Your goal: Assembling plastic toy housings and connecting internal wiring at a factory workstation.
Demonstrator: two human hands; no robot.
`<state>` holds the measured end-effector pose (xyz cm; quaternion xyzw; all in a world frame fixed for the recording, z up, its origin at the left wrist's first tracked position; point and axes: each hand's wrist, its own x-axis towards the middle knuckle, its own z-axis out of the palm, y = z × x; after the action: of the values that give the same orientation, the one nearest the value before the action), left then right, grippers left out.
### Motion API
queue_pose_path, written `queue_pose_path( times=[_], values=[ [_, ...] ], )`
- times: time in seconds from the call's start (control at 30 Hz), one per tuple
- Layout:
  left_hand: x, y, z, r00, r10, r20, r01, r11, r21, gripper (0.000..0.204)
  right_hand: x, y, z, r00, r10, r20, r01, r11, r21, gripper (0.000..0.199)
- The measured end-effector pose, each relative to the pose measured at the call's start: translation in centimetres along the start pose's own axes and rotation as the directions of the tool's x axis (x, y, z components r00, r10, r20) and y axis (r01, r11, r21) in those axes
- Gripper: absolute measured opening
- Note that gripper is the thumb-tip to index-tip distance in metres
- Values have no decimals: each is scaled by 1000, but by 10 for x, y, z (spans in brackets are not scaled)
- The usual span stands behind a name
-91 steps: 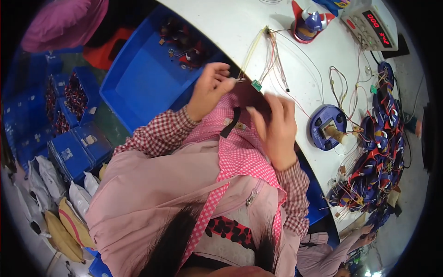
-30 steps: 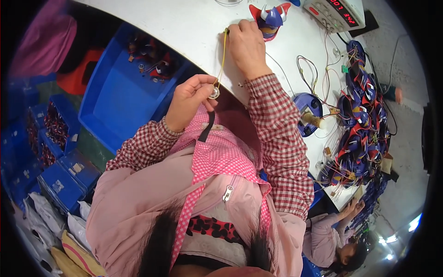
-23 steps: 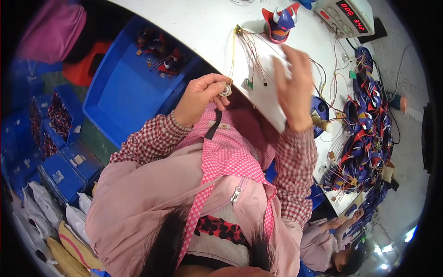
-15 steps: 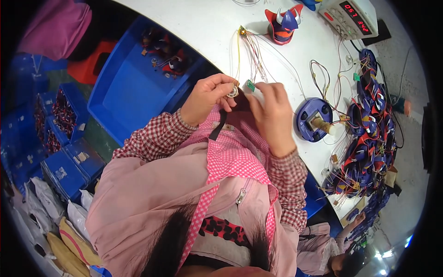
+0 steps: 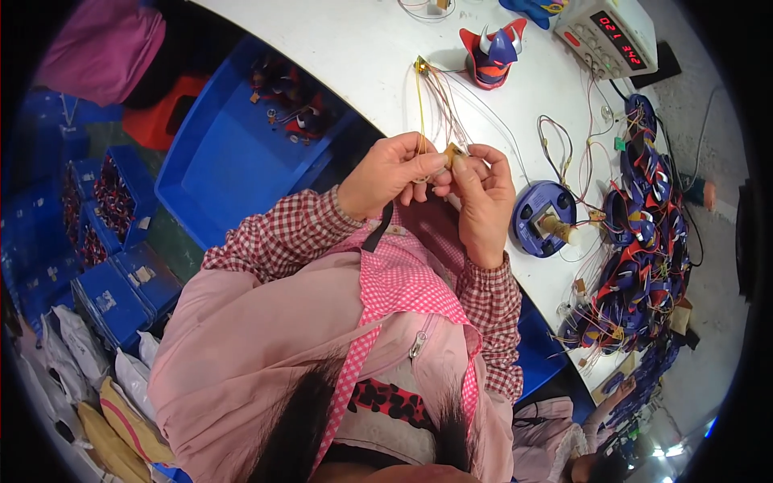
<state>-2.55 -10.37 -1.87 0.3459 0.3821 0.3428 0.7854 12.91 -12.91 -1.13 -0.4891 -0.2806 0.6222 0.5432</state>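
Left hand (image 5: pixel 388 179) and right hand (image 5: pixel 486 197) pinch a small board (image 5: pixel 452 150)
I see wires (image 5: pixel 419 105) on the desk (image 5: pixel 346 40), some seemingly reaching the hands.

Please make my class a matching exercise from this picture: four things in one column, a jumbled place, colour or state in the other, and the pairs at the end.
Things
1. small tan piece
2. horned toy
3. power supply
4. large blue tray

Descriptions
A. shows lit red digits
B. lies to the left of the left hand
C. is where the left hand and right hand meet
D. is red and purple, upright on the table

Pairs: 1-C, 2-D, 3-A, 4-B
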Motion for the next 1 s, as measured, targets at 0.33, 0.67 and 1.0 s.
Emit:
queue_pose_path(
  times=[0.33,0.67,1.0],
  values=[
    [18,14,-18,997,-74,19,72,990,118,16,-9,1,-5,959,-243,142,282,837,-469,13],
    [26,22,-29,958,-236,164,201,958,205,13,2,7,-13,786,-454,420,617,522,-589,13],
    [25,14,-23,975,-207,79,199,975,98,13,4,16,-16,761,-497,418,644,493,-585,11]
  ],
)
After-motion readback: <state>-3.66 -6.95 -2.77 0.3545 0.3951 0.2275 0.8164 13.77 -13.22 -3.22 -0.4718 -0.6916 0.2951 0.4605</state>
